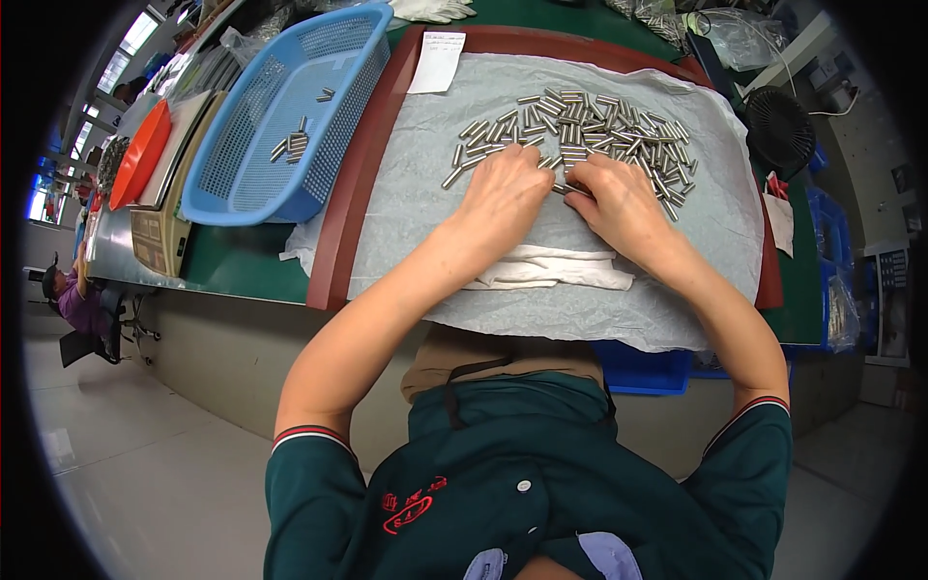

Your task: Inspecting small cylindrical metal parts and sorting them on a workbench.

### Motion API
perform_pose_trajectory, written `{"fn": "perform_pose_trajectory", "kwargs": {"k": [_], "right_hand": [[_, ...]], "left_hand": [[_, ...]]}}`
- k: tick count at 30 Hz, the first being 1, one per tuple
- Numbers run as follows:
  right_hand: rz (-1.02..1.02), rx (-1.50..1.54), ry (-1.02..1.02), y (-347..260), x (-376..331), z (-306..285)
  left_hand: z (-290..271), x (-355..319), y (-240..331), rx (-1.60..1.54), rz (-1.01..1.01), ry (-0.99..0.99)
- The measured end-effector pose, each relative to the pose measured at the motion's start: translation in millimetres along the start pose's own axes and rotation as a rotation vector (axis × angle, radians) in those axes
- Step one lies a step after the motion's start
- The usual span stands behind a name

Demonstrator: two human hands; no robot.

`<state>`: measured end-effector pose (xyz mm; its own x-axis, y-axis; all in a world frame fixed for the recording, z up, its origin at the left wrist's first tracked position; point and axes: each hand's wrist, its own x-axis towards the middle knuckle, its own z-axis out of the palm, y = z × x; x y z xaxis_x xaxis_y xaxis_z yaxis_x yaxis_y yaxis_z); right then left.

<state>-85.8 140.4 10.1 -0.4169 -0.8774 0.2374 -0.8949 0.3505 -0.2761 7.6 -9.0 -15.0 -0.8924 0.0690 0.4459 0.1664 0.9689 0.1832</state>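
I have both hands at the near edge of the pins (626, 138), which lie in a loose heap on the pale sheet (406, 208) lining the brown tray (345, 213). The left hand (507, 184) is curled, fingertips down among the nearest pins; the right hand (619, 198) faces it, just beside, its fingers bent and its thumb tucked in toward them. Short pins show in the gap between the two, but from here I cannot tell whether either hand pinches one. Nearer the body, I see a folded white cloth (561, 268) on the sheet. A note (438, 62) lies at the tray's far left corner. Left of the tray, the blue basket (246, 210) has a few more pins inside; to the right stands a black fan (779, 128).
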Motion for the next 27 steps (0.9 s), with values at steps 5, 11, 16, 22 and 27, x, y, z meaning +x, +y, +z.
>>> {"fn": "perform_pose_trajectory", "kwargs": {"k": [5,11,16,22,27], "right_hand": [[-0.034,-0.065,0.037,-2.8,7.7,0.1],[-0.051,-0.103,-0.02,-6.0,15.4,2.1],[-0.101,-0.195,0.031,-3.5,7.6,3.0],[-0.16,-0.207,-0.001,-4.5,4.9,-10.2],[-0.182,-0.341,-0.071,-6.4,5.5,-0.1]], "left_hand": [[-0.9,2.6,0.0,0.056,-0.008,-0.021],[-10.2,4.2,6.6,0.092,-0.031,-0.037],[6.5,5.0,8.9,0.224,0.068,-0.07],[-13.6,-3.1,14.5,0.219,0.063,-0.154],[-11.4,-0.4,6.8,0.197,0.158,-0.151]]}}
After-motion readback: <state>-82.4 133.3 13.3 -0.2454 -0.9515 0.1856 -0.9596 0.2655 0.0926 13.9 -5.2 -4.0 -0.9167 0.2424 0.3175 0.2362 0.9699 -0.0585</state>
